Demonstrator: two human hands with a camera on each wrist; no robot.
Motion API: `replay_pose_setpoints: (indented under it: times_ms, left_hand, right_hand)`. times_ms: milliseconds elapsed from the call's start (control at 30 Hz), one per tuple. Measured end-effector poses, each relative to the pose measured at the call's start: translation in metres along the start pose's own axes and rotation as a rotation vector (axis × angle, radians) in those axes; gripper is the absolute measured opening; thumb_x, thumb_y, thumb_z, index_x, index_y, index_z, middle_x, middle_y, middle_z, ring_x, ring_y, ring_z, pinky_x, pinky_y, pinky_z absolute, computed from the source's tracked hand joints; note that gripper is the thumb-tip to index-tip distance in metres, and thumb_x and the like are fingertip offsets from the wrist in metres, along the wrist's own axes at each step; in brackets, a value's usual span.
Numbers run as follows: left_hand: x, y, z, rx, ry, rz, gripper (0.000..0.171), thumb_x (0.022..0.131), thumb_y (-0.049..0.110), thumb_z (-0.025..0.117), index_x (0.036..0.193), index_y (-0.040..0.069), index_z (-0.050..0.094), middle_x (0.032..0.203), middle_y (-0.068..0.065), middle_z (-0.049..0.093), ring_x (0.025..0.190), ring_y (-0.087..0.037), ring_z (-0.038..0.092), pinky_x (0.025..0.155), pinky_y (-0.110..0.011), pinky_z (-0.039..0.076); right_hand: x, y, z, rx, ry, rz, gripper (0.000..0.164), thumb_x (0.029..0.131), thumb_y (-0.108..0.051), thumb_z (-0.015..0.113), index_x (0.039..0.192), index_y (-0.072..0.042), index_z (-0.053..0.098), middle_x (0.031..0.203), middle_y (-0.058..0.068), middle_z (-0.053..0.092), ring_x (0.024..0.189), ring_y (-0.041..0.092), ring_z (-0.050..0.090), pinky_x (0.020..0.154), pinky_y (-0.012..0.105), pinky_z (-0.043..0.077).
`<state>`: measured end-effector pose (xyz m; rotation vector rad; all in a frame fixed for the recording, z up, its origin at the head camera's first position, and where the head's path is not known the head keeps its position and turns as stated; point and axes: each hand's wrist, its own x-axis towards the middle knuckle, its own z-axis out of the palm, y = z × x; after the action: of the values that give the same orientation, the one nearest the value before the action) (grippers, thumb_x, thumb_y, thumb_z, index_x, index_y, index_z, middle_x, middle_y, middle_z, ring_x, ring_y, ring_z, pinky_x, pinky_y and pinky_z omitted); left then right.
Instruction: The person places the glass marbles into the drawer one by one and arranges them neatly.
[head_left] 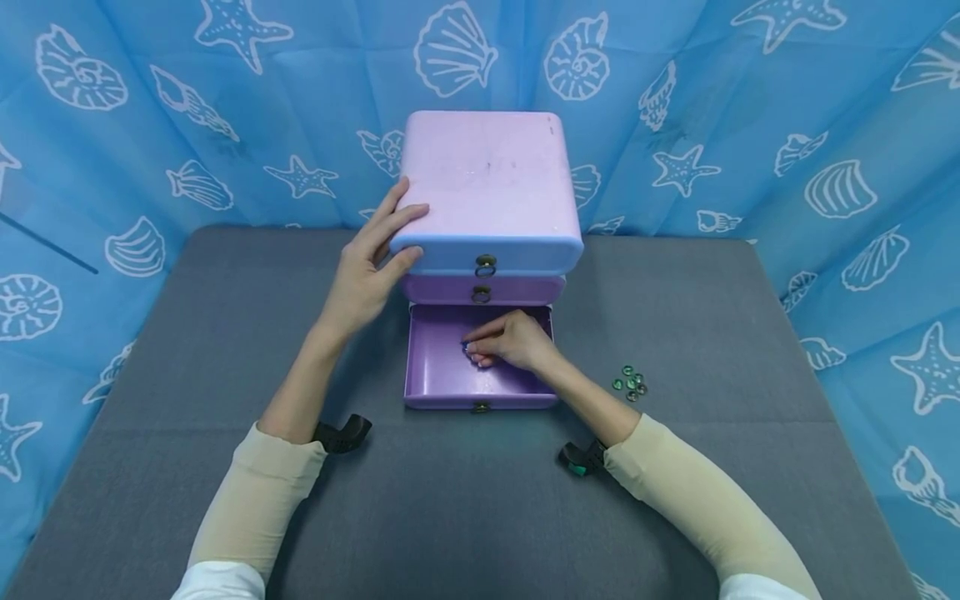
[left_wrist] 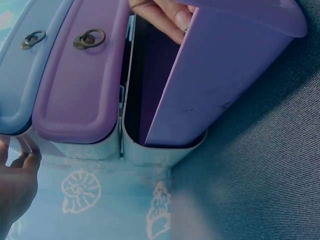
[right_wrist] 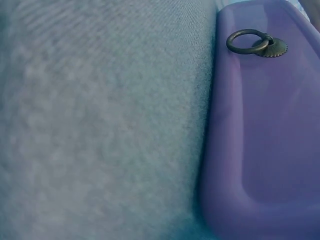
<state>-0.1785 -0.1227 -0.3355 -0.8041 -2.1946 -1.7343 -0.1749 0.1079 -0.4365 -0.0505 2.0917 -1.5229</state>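
A small three-drawer cabinet (head_left: pixel 487 179) with a pale pink top stands at the back middle of the table. Its bottom purple drawer (head_left: pixel 435 362) is pulled out; the blue top drawer (head_left: pixel 442 257) and purple middle drawer (head_left: pixel 438 290) are closed. My left hand (head_left: pixel 362 279) rests on the cabinet's left side, fingers spread along the upper edge and thumb at the front corner. Inside the open drawer, my right hand (head_left: pixel 521 342) pinches a small dark blue piece (head_left: pixel 468 347) in its fingertips. Its exact kind is too small to tell.
Several small green, glassy pieces (head_left: pixel 632 383) lie on the grey table (head_left: pixel 465 517) to the drawer's right. Blue curtains (head_left: pixel 315 108) with shell prints hang behind and beside the table. Each drawer front bears a ring pull (right_wrist: pixel 248 42).
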Motion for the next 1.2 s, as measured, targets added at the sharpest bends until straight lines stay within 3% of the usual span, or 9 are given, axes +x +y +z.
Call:
replay_pose_setpoints:
  times_ms: [200, 600, 733, 800, 967, 1033, 1200]
  left_hand:
    - [-0.001, 0.001, 0.000, 0.006, -0.002, -0.005, 0.041, 0.097, -0.006, 0.057, 0.138, -0.006, 0.052, 0.163, -0.016, 0.022, 0.150, -0.018, 0.022, 0.118, -0.034, 0.028]
    - [-0.001, 0.005, 0.001, 0.009, 0.006, -0.010, 0.041, 0.098, -0.005, 0.057, 0.139, -0.007, 0.051, 0.163, -0.014, 0.022, 0.150, -0.016, 0.022, 0.118, -0.034, 0.028]
    - [-0.002, 0.002, 0.001, 0.008, 0.002, -0.011, 0.042, 0.098, -0.004, 0.056, 0.139, -0.005, 0.051, 0.164, -0.012, 0.022, 0.150, -0.015, 0.021, 0.119, -0.035, 0.027]
    - [-0.001, -0.008, 0.000, 0.010, 0.001, 0.000, 0.043, 0.098, -0.003, 0.057, 0.140, -0.001, 0.052, 0.164, -0.005, 0.022, 0.150, -0.014, 0.020, 0.118, -0.034, 0.027]
    - [-0.001, -0.008, 0.001, 0.013, -0.004, -0.001, 0.042, 0.098, -0.004, 0.057, 0.140, -0.003, 0.052, 0.164, -0.010, 0.022, 0.150, -0.015, 0.020, 0.118, -0.034, 0.028]
    - [-0.001, 0.002, 0.001, 0.014, -0.006, -0.013, 0.041, 0.098, -0.005, 0.056, 0.139, -0.006, 0.051, 0.163, -0.016, 0.021, 0.150, -0.017, 0.020, 0.119, -0.036, 0.027]
    - [-0.002, 0.002, 0.002, 0.005, -0.003, -0.010, 0.041, 0.098, -0.005, 0.056, 0.138, -0.005, 0.051, 0.163, -0.015, 0.021, 0.150, -0.017, 0.020, 0.118, -0.036, 0.027]
  right_hand:
    - [0.003, 0.002, 0.002, 0.035, -0.001, 0.052, 0.021, 0.087, -0.006, 0.076, 0.108, 0.001, 0.075, 0.081, 0.015, 0.075, 0.064, 0.014, 0.072, 0.066, 0.028, 0.060]
    - [0.003, 0.002, 0.002, 0.008, -0.007, 0.041, 0.021, 0.087, -0.005, 0.076, 0.108, 0.001, 0.075, 0.084, 0.016, 0.075, 0.065, 0.015, 0.072, 0.067, 0.029, 0.060]
    - [0.003, 0.001, 0.002, 0.004, -0.007, 0.041, 0.021, 0.088, -0.003, 0.074, 0.108, 0.001, 0.075, 0.082, 0.016, 0.075, 0.065, 0.015, 0.072, 0.067, 0.029, 0.060]
    - [0.004, 0.001, 0.002, -0.001, -0.007, 0.043, 0.020, 0.088, -0.002, 0.073, 0.108, 0.001, 0.075, 0.082, 0.015, 0.075, 0.065, 0.015, 0.072, 0.066, 0.029, 0.060]
    - [0.002, 0.001, 0.001, -0.015, -0.011, 0.035, 0.019, 0.089, -0.003, 0.073, 0.107, 0.000, 0.076, 0.081, 0.014, 0.075, 0.066, 0.015, 0.072, 0.067, 0.030, 0.060]
    - [0.000, 0.000, 0.001, -0.008, -0.016, 0.025, 0.019, 0.088, -0.004, 0.074, 0.107, 0.000, 0.076, 0.081, 0.014, 0.075, 0.066, 0.015, 0.072, 0.068, 0.030, 0.060]
    - [-0.006, -0.004, -0.001, 0.035, -0.024, -0.028, 0.019, 0.089, -0.005, 0.074, 0.107, 0.002, 0.075, 0.086, 0.015, 0.075, 0.067, 0.015, 0.072, 0.072, 0.034, 0.061]
